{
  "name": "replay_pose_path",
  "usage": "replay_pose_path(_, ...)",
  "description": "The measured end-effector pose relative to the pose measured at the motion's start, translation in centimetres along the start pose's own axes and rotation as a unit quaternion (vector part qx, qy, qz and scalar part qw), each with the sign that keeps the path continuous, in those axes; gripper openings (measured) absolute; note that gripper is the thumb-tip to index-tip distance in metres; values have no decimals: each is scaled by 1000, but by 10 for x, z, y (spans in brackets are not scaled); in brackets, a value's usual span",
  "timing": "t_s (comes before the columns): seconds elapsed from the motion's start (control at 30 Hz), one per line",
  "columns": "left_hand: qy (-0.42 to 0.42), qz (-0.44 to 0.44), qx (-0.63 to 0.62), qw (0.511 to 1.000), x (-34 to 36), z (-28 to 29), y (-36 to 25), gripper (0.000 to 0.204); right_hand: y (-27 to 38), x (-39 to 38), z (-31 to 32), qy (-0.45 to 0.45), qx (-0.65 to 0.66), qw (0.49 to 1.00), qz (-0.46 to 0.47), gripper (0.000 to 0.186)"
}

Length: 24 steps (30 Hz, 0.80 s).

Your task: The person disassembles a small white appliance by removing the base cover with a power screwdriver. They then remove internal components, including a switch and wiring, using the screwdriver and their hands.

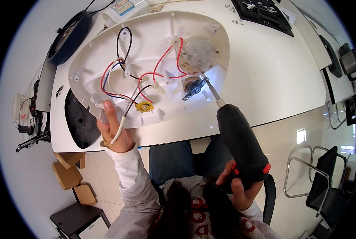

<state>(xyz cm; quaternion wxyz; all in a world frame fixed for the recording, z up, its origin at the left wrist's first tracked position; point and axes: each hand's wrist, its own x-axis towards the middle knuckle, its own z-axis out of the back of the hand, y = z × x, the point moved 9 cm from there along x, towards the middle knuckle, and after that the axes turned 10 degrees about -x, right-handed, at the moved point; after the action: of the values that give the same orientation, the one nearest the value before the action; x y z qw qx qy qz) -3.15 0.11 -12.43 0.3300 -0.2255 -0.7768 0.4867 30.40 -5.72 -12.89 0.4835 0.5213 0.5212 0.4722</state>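
A white plastic appliance housing (146,51) lies hollow side up on the table, with red, black, white and blue wires inside. My left hand (116,129) grips its near left edge, thumb over the rim. In my right hand (241,189) is a black electric screwdriver (241,135) with red buttons. Its bit touches or nearly touches a screw at a dark round part (194,87), lit by a bright spot. A round translucent cover (197,53) sits just above that part. Near my left hand is a yellow round component (144,106); a white cable runs beside my thumb.
A black oval plate (80,119) lies left on the white table (273,79). At the back are a dark blue round pan-like part (68,38), a white container (124,10), a black tool case (263,14) and several small screws (235,20). A chair (321,179) stands at right.
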Motion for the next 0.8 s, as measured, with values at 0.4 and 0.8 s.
replay_pose_path(0.4,-5,-7,27,1000,-1,0,-4,30,-7,-2,0,86,-27,996,13,69)
replay_pose_path(0.8,-10,4,10,1000,-1,5,1,38,-6,1,4,72,-18,997,7,69)
